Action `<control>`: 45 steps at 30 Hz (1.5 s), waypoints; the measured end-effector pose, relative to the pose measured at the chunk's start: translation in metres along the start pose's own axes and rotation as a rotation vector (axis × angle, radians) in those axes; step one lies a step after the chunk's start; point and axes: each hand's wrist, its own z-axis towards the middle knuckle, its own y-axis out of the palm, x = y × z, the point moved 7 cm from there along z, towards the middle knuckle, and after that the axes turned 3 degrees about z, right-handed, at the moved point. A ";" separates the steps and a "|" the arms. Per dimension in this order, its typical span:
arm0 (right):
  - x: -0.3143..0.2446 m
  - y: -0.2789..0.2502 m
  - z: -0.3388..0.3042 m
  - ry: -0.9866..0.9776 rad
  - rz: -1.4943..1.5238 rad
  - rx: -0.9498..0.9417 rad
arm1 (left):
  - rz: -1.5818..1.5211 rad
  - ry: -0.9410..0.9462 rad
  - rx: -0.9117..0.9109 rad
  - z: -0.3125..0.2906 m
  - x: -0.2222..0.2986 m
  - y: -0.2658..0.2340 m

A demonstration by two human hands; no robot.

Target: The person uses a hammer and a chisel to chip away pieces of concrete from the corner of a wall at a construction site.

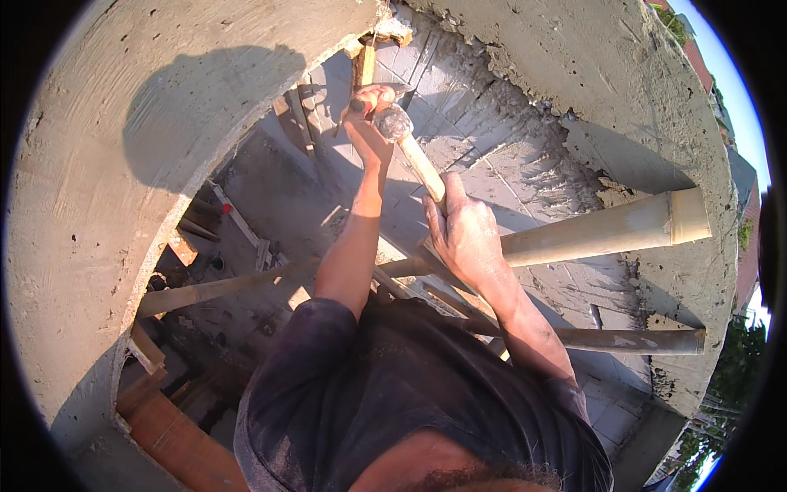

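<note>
Below the head camera, a dark shirt (426,369) filled the near middle. Just ahead, the right hand (467,234) was clamped around the wooden handle of a hammer (422,168), whose pale, crusted head pointed far and left. Near the right hand, a thick bamboo pole (607,228) ran out to the right, with a thinner bamboo pole (623,340) nearer. Farther on, the left hand (373,108) was curled tight around a dark round-ended tool (357,106), probably a chisel, just beside the hammer head; its working tip could not be made out.

Past the hands stood a grey block wall (447,90) with rough mortar (537,148) along its right. A yellowish wooden strip (365,66) rose beyond the left hand, near a broken edge of concrete. Judging by that, the work looked partway: the rim at the far end was chipped and ragged, whereas the left concrete face (74,164) was mostly whole. How much remained to be struck away could not be told.
</note>
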 end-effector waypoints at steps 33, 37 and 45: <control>-0.075 -0.022 0.015 -0.488 -0.205 0.143 | 0.217 0.095 0.096 -0.020 0.072 0.054; -0.026 -0.024 0.054 -0.281 -0.330 0.130 | 0.339 0.340 -0.047 -0.007 0.084 0.068; -0.053 -0.026 0.030 -0.400 -0.219 0.198 | 0.380 0.245 0.008 -0.001 0.076 0.062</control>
